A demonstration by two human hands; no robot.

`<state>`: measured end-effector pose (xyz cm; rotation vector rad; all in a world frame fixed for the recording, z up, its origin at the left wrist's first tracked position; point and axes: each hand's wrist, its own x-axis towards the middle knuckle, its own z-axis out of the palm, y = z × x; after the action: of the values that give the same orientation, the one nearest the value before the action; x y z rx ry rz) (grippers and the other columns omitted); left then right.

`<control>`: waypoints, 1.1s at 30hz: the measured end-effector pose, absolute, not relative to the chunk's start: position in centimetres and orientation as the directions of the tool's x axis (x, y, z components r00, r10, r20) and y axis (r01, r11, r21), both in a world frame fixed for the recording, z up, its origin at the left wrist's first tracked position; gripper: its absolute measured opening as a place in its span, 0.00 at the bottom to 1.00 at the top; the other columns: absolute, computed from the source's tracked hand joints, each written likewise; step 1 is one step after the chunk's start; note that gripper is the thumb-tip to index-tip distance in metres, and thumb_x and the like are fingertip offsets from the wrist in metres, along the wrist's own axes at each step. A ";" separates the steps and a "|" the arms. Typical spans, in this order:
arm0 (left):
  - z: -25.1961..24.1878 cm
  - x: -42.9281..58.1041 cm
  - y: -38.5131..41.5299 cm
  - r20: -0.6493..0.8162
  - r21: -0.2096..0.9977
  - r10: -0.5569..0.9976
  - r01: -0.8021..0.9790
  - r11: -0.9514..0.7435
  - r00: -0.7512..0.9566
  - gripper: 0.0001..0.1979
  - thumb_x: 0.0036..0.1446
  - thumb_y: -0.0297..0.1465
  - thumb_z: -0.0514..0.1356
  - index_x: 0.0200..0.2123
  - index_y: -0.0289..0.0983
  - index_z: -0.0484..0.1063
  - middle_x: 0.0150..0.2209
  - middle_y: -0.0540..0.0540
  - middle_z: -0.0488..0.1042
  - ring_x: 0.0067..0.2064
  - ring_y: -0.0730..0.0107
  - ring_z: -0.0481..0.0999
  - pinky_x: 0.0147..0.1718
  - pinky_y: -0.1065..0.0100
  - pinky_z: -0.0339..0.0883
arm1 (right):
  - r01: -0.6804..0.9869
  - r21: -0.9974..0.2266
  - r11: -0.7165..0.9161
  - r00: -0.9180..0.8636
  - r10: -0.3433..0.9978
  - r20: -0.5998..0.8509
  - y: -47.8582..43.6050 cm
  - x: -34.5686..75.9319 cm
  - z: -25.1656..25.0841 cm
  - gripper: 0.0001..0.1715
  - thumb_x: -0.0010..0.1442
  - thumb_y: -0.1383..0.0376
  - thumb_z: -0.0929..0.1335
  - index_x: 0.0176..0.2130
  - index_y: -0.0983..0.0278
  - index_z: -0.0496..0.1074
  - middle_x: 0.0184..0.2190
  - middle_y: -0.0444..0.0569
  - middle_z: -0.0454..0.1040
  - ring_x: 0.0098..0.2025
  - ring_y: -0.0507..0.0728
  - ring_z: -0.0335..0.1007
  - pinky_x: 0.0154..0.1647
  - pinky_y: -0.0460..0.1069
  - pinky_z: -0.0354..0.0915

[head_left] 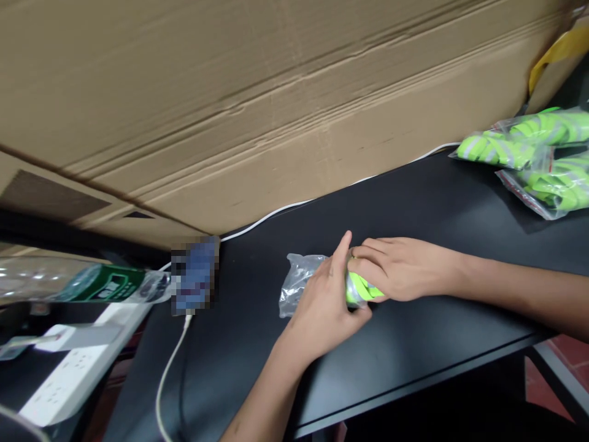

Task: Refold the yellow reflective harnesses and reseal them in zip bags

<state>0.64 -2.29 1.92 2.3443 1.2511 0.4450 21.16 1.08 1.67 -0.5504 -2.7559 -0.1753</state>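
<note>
A bundle of neon yellow-green reflective straps with silver-grey stripes (359, 288) shows between my two hands, low over the black table. My right hand (398, 267) is closed round the bundle from the right, with its fingers curled over the top. From the left, my left hand (326, 301) grips a clear plastic bag (297, 285) around the bundle's near end, its thumb below and its index finger pointing up. The bag's crumpled end sticks out left of this hand. How far the straps lie inside the bag is hidden by my fingers.
Clear zip bags of neon straps (519, 147) lie at the table's back right. Cardboard (322, 135) stands along the back edge, with a white cable (276, 212) at its foot. At left are a blurred-out phone (197, 276) on a cable, a green-labelled bottle (105, 282) and a power strip (64, 380).
</note>
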 end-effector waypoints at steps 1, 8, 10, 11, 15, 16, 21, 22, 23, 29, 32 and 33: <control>1.9 0.6 -2.2 0.066 0.534 0.846 0.697 -0.478 0.530 0.53 0.49 0.29 0.60 0.73 0.38 0.33 0.59 0.34 0.71 0.56 0.43 0.74 0.50 0.45 0.72 | 0.386 0.061 0.921 -0.873 0.343 0.347 1.4 21.0 1.5 0.17 0.72 0.64 0.59 0.48 0.73 0.71 0.40 0.61 0.77 0.38 0.61 0.72 0.39 0.57 0.72; 2.2 0.4 -2.4 0.066 0.614 0.847 0.648 -0.451 0.527 0.53 0.50 0.27 0.59 0.73 0.39 0.31 0.64 0.34 0.66 0.61 0.47 0.71 0.55 0.46 0.70 | 0.261 -0.051 0.964 -0.754 0.237 0.612 2.0 21.0 -0.2 0.12 0.71 0.68 0.62 0.48 0.68 0.73 0.45 0.57 0.78 0.49 0.61 0.73 0.46 0.56 0.72; 2.2 0.4 -2.6 0.071 0.621 0.841 0.636 -0.458 0.536 0.52 0.50 0.27 0.58 0.73 0.39 0.31 0.65 0.34 0.64 0.62 0.47 0.70 0.56 0.46 0.69 | 0.248 -0.238 0.939 -0.724 0.343 0.599 1.5 20.9 -0.4 0.12 0.71 0.62 0.64 0.49 0.65 0.73 0.45 0.53 0.78 0.50 0.60 0.73 0.48 0.55 0.72; 2.3 0.4 -2.6 0.077 0.617 0.840 0.636 -0.464 0.537 0.52 0.50 0.27 0.58 0.73 0.39 0.31 0.65 0.34 0.64 0.62 0.47 0.69 0.56 0.45 0.69 | 0.263 -0.331 0.906 -0.711 0.414 0.569 1.3 20.8 -0.4 0.13 0.71 0.60 0.64 0.49 0.64 0.72 0.45 0.52 0.77 0.48 0.58 0.73 0.46 0.53 0.73; 2.2 0.5 -2.7 0.100 0.582 0.845 0.658 -0.478 0.525 0.52 0.49 0.28 0.59 0.72 0.37 0.33 0.64 0.32 0.64 0.63 0.44 0.68 0.57 0.43 0.67 | 0.332 -0.455 0.826 -0.684 0.543 0.487 0.4 20.4 -0.3 0.14 0.71 0.62 0.63 0.52 0.67 0.68 0.46 0.55 0.71 0.41 0.55 0.72 0.38 0.50 0.74; 2.2 0.5 -2.7 0.097 0.571 0.847 0.667 -0.478 0.523 0.52 0.49 0.28 0.59 0.72 0.37 0.34 0.64 0.32 0.64 0.63 0.43 0.67 0.58 0.42 0.67 | 0.318 -0.438 0.841 -0.702 0.520 0.487 0.4 20.3 -0.4 0.14 0.70 0.62 0.64 0.51 0.68 0.68 0.47 0.57 0.69 0.44 0.57 0.71 0.41 0.52 0.74; 1.7 0.7 -2.6 0.089 0.516 0.838 0.695 -0.502 0.539 0.51 0.49 0.29 0.60 0.72 0.35 0.37 0.63 0.30 0.65 0.63 0.39 0.67 0.58 0.39 0.66 | 0.182 -0.438 0.881 -0.733 0.418 0.537 0.6 20.7 -1.2 0.18 0.67 0.66 0.64 0.54 0.71 0.61 0.51 0.65 0.63 0.58 0.66 0.61 0.55 0.64 0.69; 1.7 0.8 -2.7 0.107 0.507 0.834 0.692 -0.514 0.541 0.51 0.49 0.28 0.60 0.72 0.34 0.37 0.63 0.29 0.65 0.63 0.39 0.67 0.58 0.39 0.66 | 0.145 -0.463 0.874 -0.715 0.416 0.562 0.7 20.8 -1.3 0.19 0.66 0.66 0.64 0.54 0.70 0.60 0.51 0.65 0.64 0.59 0.65 0.62 0.55 0.63 0.70; 1.6 1.0 -2.8 0.132 0.499 0.828 0.686 -0.530 0.544 0.51 0.49 0.28 0.60 0.72 0.34 0.37 0.63 0.28 0.64 0.63 0.39 0.67 0.58 0.38 0.65 | 0.104 -0.487 0.867 -0.688 0.417 0.594 0.7 20.9 -1.4 0.18 0.66 0.66 0.65 0.54 0.68 0.60 0.51 0.64 0.65 0.59 0.64 0.63 0.56 0.63 0.70; 2.1 2.3 -3.3 0.331 0.434 0.753 0.617 -0.656 0.569 0.49 0.51 0.26 0.59 0.72 0.32 0.37 0.64 0.28 0.64 0.65 0.45 0.66 0.64 0.38 0.57 | 0.053 -0.420 0.906 -0.394 0.405 0.825 0.2 20.0 -1.9 0.03 0.66 0.67 0.68 0.41 0.64 0.70 0.36 0.51 0.76 0.47 0.58 0.73 0.52 0.56 0.73; 2.1 2.6 -3.1 0.347 0.382 0.727 0.619 -0.686 0.592 0.49 0.51 0.26 0.59 0.72 0.31 0.37 0.63 0.29 0.64 0.65 0.46 0.65 0.66 0.39 0.54 | 0.147 -0.318 0.937 -0.473 0.349 0.809 0.4 19.5 -2.0 0.14 0.69 0.68 0.64 0.31 0.64 0.71 0.27 0.48 0.74 0.38 0.57 0.70 0.45 0.54 0.74; 1.9 2.5 -3.0 0.340 0.378 0.724 0.618 -0.689 0.600 0.49 0.51 0.27 0.59 0.72 0.31 0.37 0.63 0.29 0.65 0.65 0.46 0.66 0.65 0.39 0.54 | 0.174 -0.286 0.942 -0.534 0.334 0.776 0.5 19.6 -2.0 0.17 0.70 0.66 0.63 0.29 0.64 0.72 0.26 0.48 0.73 0.36 0.56 0.69 0.44 0.54 0.74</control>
<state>2.55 -3.00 1.94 2.6065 1.1102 0.7013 19.60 0.50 -1.98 -0.3589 -2.1451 0.2147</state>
